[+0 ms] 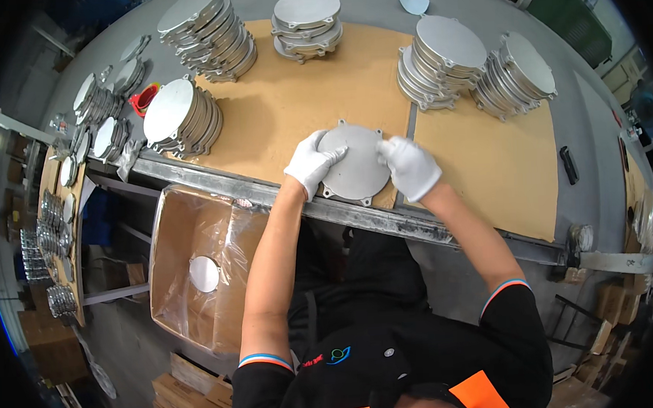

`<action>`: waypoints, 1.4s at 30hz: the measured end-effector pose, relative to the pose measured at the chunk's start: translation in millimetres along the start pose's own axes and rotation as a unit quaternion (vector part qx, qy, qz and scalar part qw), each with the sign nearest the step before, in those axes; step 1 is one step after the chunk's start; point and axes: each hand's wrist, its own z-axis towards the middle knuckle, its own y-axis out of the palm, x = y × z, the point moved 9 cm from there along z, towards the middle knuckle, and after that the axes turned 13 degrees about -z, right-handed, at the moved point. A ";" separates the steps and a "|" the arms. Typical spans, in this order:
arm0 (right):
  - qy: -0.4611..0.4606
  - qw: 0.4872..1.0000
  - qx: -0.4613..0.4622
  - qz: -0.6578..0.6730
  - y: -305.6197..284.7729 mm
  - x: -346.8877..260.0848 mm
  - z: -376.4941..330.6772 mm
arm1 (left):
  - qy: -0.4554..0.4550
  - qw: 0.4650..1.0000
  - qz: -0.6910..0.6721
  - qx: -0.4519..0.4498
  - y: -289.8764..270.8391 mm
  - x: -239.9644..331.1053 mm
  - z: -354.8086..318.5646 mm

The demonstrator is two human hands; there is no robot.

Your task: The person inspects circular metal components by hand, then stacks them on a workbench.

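A round grey metal cover plate (355,164) with small bolt lugs around its rim lies flat near the table's front edge. My white-gloved left hand (311,163) grips its left edge, thumb resting on the top face. At the opposite edge is my right hand (412,168), also gloved in white, its fingers curled closed by the rim. Whatever those fingers may hold is hidden. Brown cardboard (299,102) covers the tabletop under the plate.
Stacks of similar plates stand at the back left (214,40), back middle (307,24), left (182,119) and right (444,57). A red tape dispenser (144,100) sits far left. Below the table's left front is a plastic-lined carton (176,286) holding a round disc. A black tool (569,165) lies far right.
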 end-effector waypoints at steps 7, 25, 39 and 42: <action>-0.001 0.998 -0.011 -0.061 -4.2 -27.4 -24.3 | 0.038 0.996 0.056 0.052 -13.6 -5.2 1.5; 0.038 0.993 0.108 -0.033 -6.6 -2.2 -10.0 | 0.029 0.999 0.013 0.036 -9.1 -2.3 -0.2; 0.057 0.996 0.064 -0.005 2.8 -8.1 -22.8 | 0.037 0.998 0.049 0.031 -7.0 4.0 1.6; 0.067 0.991 0.100 -0.057 -1.2 2.2 -0.8 | 0.024 0.998 0.052 0.008 0.2 0.8 2.7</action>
